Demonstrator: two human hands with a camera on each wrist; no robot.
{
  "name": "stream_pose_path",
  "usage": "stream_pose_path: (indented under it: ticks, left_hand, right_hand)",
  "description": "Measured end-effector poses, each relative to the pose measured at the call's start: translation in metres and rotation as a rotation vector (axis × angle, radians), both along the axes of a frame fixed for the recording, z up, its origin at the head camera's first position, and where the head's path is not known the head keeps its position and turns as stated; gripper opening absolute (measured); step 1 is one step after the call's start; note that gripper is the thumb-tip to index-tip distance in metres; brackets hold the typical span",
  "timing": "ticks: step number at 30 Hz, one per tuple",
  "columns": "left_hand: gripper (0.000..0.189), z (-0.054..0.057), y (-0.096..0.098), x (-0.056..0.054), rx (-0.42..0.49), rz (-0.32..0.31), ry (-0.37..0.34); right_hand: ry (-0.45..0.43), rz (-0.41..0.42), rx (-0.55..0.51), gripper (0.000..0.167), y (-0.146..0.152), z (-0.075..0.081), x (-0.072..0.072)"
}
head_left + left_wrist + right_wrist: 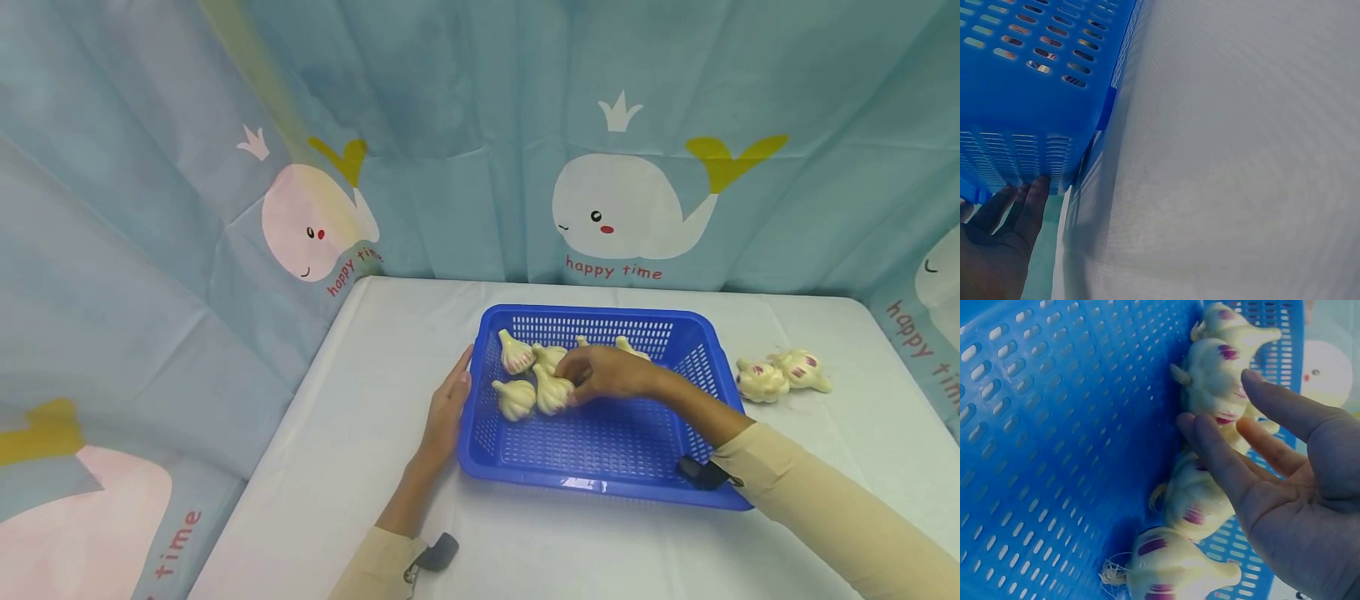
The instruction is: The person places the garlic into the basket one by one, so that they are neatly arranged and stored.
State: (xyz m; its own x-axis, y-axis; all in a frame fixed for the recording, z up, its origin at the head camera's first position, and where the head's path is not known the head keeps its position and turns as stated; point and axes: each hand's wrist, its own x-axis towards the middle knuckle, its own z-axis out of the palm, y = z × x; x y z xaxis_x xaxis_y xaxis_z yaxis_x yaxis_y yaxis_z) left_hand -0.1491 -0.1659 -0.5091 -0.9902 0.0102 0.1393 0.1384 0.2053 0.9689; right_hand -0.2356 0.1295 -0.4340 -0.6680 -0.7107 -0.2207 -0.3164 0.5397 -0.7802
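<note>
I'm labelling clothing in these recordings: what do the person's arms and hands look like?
The left sleeve and right sleeve are plain beige, with no markings that I can make out. A small black left device and a matching right device sit by the sleeve ends. The left hand and right hand wear no gloves.

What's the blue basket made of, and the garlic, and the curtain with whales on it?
The basket looks like glossy plastic: light glints off its front edge. The garlic bulbs look smooth and waxy; the stringy roots hint at real garlic, but they might be pretend ones. The curtain seems to be thin cloth or soft plastic, since it hangs in folds.
</note>
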Motion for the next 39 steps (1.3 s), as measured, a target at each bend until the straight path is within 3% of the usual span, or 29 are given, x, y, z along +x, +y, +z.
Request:
stream_pose_path:
  ticks: [11,27,39]
  left_hand:
    - [0.052,0.001,0.001,0.001,-0.012,0.007,-0.008]
    - [0.053,0.001,0.0,0.001,-0.003,-0.001,0.007]
    - [0.053,-0.001,0.001,0.0,0.002,0.0,0.009]
  right_hand:
    - [-0.02,-0.053,-0.042,0.047,0.009,0.014,0.001]
    - [-0.044,-0.172,-0.107,0.049,0.03,0.049,0.008]
    - [0.046,-0.246,-0.179,0.043,0.06,0.071,0.024]
